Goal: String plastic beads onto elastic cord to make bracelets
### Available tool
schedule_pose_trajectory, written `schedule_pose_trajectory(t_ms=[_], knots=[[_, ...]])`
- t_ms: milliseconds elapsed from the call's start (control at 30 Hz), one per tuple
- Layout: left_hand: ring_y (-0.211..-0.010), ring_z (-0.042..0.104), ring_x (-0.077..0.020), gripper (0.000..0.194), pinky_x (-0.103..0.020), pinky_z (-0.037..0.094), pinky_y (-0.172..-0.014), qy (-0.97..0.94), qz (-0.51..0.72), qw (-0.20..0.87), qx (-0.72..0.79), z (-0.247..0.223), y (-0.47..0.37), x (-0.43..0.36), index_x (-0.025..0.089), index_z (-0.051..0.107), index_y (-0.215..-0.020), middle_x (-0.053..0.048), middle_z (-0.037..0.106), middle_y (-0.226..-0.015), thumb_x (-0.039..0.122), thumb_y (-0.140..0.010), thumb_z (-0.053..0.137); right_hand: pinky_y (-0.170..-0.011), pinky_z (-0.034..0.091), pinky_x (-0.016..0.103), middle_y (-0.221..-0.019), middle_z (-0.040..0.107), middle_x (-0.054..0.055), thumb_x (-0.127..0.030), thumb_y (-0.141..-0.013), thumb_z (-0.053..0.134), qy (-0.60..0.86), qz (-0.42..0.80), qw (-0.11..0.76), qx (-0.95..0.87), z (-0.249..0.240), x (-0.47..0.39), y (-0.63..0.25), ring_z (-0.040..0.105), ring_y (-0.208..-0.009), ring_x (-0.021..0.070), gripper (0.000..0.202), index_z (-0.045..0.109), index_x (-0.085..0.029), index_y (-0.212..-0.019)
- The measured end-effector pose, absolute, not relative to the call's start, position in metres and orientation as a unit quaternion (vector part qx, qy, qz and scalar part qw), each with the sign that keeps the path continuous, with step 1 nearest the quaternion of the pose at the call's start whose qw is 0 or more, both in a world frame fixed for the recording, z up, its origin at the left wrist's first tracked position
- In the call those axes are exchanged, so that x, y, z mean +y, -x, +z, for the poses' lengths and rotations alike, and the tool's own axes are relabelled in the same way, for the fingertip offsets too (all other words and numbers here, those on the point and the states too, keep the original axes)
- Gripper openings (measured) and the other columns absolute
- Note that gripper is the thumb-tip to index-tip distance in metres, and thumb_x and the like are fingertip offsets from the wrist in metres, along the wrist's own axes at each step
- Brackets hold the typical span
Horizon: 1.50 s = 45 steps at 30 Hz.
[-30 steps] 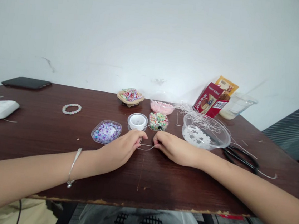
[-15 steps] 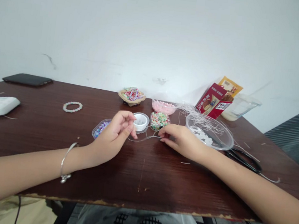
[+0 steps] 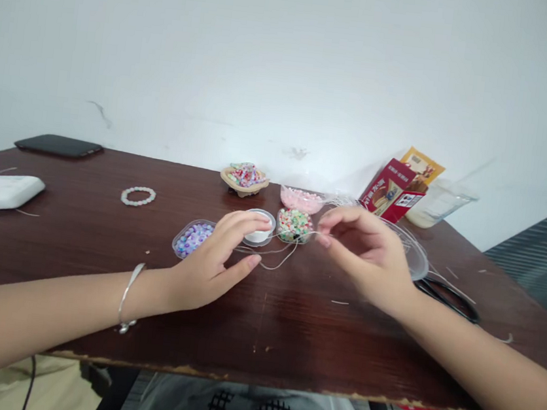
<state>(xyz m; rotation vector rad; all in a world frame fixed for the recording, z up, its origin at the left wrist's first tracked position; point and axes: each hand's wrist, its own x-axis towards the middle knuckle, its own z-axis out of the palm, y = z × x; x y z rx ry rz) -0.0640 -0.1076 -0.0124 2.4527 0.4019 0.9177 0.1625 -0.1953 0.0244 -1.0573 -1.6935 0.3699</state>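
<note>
Clear, thin elastic cord (image 3: 281, 258) runs between your two hands above the dark brown wooden bench (image 3: 99, 257). Your right hand (image 3: 371, 255), lifted off the bench, has its thumb and forefinger pinched shut on one end of the cord near the small tub of green, red and white beads (image 3: 294, 224). Your left hand (image 3: 213, 257) lies low, its fingers (image 3: 246, 223) half curled and spread over the cord beside the little round white pot (image 3: 257, 227) and the clear tray of purple and blue beads (image 3: 191, 238); whether they actually grip the cord, you cannot tell. No bead is visible on the cord, so the stringing looks barely begun. One finished pale bead bracelet (image 3: 138, 196) lies well apart to the left, and black scissors (image 3: 450, 297) wait at the right.
</note>
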Motion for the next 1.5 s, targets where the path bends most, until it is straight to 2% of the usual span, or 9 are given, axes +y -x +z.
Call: schedule_pose_trajectory(t_ms=[133,233,333,400,500,667,867,1300,1500], knots=[[-0.123,0.044,-0.0214,0.042,-0.039,0.034,-0.105,-0.805,0.318,0.476,0.153,0.004,0.054,-0.118,0.022,0.040,-0.131,-0.010,0.048,-0.132,0.033,-0.091,0.048,-0.068,0.048,0.024,-0.082,0.062,0.002,-0.014,-0.086,0.055,0.425,0.059,0.364,-0.827,0.047,-0.195,-0.155,0.057,-0.074,0.0116,0.006,0.058,-0.018,-0.088],[-0.081,0.059,-0.0144,0.032,-0.031,0.047,-0.074,-0.631,0.210,0.724,0.186,0.009,0.044,-0.124,0.017,0.051,-0.105,-0.005,0.060,-0.088,0.044,-0.088,0.051,-0.066,0.046,0.026,-0.082,0.062,0.006,-0.014,-0.092,0.043,0.341,-0.025,0.206,-0.917,0.049,-0.194,-0.144,0.055,-0.074,0.0143,0.018,0.060,-0.015,-0.088],[-0.044,0.032,-0.0033,0.040,-0.018,0.026,-0.045,-0.506,0.075,0.832,0.214,0.001,0.042,-0.122,0.017,0.043,-0.076,0.006,0.041,-0.057,0.054,-0.083,0.054,-0.067,0.046,0.029,-0.083,0.060,0.010,-0.014,-0.095,0.031,0.306,-0.072,0.129,-0.940,0.043,-0.196,-0.136,0.053,-0.075,0.0179,0.030,0.060,-0.012,-0.089],[-0.042,0.016,-0.0023,0.044,-0.019,0.011,-0.042,-0.520,0.041,0.830,0.197,-0.007,0.046,-0.118,0.017,0.041,-0.070,0.010,0.030,-0.051,0.056,-0.080,0.057,-0.064,0.045,0.028,-0.081,0.059,0.009,-0.012,-0.094,0.033,0.344,-0.064,0.123,-0.929,0.041,-0.196,-0.134,0.052,-0.073,0.0173,0.027,0.060,-0.013,-0.091],[-0.042,0.012,-0.0038,0.040,-0.022,0.007,-0.042,-0.553,0.060,0.811,0.180,-0.017,0.051,-0.114,0.016,0.046,-0.073,0.011,0.023,-0.050,0.054,-0.081,0.057,-0.059,0.042,0.027,-0.078,0.058,0.007,-0.013,-0.091,0.043,0.408,-0.072,0.154,-0.897,0.052,-0.189,-0.129,0.053,-0.070,0.0162,0.017,0.060,-0.015,-0.087],[-0.045,0.017,-0.0057,0.035,-0.022,0.013,-0.044,-0.612,0.063,0.776,0.143,-0.021,0.056,-0.117,0.017,0.046,-0.075,0.010,0.025,-0.051,0.048,-0.088,0.048,-0.055,0.037,0.026,-0.070,0.059,0.003,-0.009,-0.081,0.055,0.444,-0.066,0.127,-0.885,0.071,-0.144,-0.095,0.051,-0.061,0.0132,0.011,0.061,-0.016,-0.076],[-0.060,0.039,-0.0086,0.034,-0.022,0.031,-0.057,-0.794,0.069,0.595,0.103,-0.016,0.061,-0.122,0.014,0.063,-0.082,0.003,0.045,-0.064,0.041,-0.091,0.045,-0.069,0.043,0.027,-0.094,0.062,0.011,-0.008,-0.084,0.053,0.265,-0.008,-0.032,-0.964,0.037,-0.074,-0.048,0.058,-0.084,0.0178,0.018,0.063,-0.011,-0.098],[-0.058,0.040,-0.0072,0.033,-0.019,0.032,-0.054,-0.776,0.048,0.621,0.099,-0.015,0.062,-0.117,0.014,0.064,-0.082,0.004,0.045,-0.063,0.041,-0.090,0.047,-0.071,0.044,0.027,-0.092,0.062,0.010,-0.005,-0.087,0.049,0.133,0.004,-0.029,-0.991,0.024,-0.062,-0.053,0.057,-0.084,0.0161,0.016,0.064,-0.010,-0.090],[-0.047,0.027,-0.0065,0.029,-0.020,0.022,-0.044,-0.733,0.035,0.670,0.111,-0.014,0.061,-0.120,0.015,0.059,-0.088,0.008,0.033,-0.052,0.038,-0.093,0.042,-0.061,0.041,0.026,-0.091,0.061,0.009,-0.011,-0.087,0.054,0.173,-0.025,-0.047,-0.984,0.027,-0.075,-0.052,0.057,-0.079,0.0166,0.012,0.066,-0.013,-0.089]])
